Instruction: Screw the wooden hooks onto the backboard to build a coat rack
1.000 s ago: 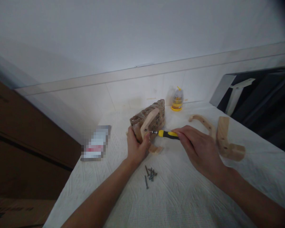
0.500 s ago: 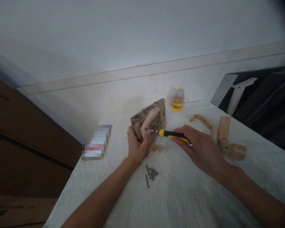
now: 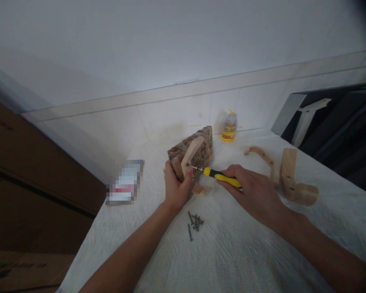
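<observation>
My left hand (image 3: 177, 184) is closed round the lower end of a pale wooden hook (image 3: 189, 156) and the taped brown cardboard block (image 3: 203, 150) behind it. Between the thumb and fingers, the hook is pressed against the block's face. My right hand (image 3: 253, 187) grips a yellow and black screwdriver (image 3: 222, 177) by its handle. The screwdriver's tip meets a hole in the hook, just above my left thumb; a screw in it is too small to make out. Several loose screws (image 3: 195, 222) lie on the white cloth (image 3: 225, 252) nearer to me.
More wooden hooks (image 3: 289, 175) lie right of my right hand. By the wall stands a clear, yellow-based bit container (image 3: 228, 129). A blurred-out flat object (image 3: 125, 182) lies at left. Brown cartons (image 3: 33, 195) border the left side, a dark panel (image 3: 344, 134) the right.
The screwdriver's handle has rolled in my right hand, showing more yellow now. My right hand has shifted slightly, while the left hand, hook and block hold nearly still.
</observation>
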Available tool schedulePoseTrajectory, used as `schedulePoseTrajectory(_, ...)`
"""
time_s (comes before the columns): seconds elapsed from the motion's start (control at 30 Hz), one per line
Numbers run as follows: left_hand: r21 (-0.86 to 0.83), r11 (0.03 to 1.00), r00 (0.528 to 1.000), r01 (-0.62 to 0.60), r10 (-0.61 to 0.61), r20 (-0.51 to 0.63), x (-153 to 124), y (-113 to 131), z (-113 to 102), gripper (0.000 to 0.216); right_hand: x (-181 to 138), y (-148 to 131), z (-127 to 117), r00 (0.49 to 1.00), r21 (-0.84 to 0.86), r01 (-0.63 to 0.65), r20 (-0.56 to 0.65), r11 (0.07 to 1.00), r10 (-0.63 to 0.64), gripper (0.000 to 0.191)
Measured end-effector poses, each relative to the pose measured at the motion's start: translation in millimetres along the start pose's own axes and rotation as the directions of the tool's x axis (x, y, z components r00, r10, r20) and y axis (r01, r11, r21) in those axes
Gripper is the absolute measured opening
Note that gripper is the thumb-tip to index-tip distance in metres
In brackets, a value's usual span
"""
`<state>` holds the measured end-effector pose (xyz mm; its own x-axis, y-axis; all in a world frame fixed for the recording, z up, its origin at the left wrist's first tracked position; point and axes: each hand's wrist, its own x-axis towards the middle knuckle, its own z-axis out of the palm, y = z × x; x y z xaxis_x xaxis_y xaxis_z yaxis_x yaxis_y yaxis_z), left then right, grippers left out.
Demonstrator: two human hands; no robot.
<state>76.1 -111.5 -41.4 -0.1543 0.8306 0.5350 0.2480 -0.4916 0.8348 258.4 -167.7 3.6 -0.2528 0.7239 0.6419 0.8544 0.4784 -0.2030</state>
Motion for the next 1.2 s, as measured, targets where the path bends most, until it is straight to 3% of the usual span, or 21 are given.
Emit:
schedulePoseTrajectory(0.23, 0.033, 0.999, 1.0, -0.014, 0.014, 0.02, 0.9, 2.9, -0.4, 0.034, 3.5, 0.9, -6.1, 0.999, -0.055, -0.04, -0.008, 0.998, 0.039, 0.031)
schedulePoseTrajectory(0.47, 0.017, 1.0, 1.0, -0.009, 0.009, 0.017, -0.5, 2.0, -1.1, 0.032, 1.4, -6.4, -3.4, 0.969, -0.045, -0.119, 0.21, 0.992, 0.126, 0.024)
schedulePoseTrajectory(0.63, 0.049, 0.997, 0.997, -0.058, 0.056, 0.051, -0.1, 2.3, -0.9, 0.034, -0.7, -6.9, -0.2, 0.976, -0.039, -0.162, 0.139, 0.986, 0.166, 0.017)
schedulePoseTrajectory(0.87, 0.014, 0.997, 0.993, -0.082, 0.081, 0.083, 1.4, 5.0, -0.7, 0.034, -0.7, -2.3, -3.0, 0.999, -0.079, -0.044, 0.025, 0.996, 0.047, 0.027)
schedulePoseTrajectory(1.03, 0.017, 0.993, 0.989, -0.114, 0.112, 0.095, 1.2, 5.8, -0.6, 0.037, 1.1, -1.9, -3.9, 0.989, -0.114, -0.066, 0.124, 0.991, 0.08, 0.033)
schedulePoseTrajectory(1.2, 0.055, 0.995, 0.995, -0.084, 0.081, 0.061, 0.7, 3.2, -1.0, 0.035, 0.6, -5.9, -1.3, 0.973, 0.029, -0.166, 0.17, 0.986, 0.159, 0.018)
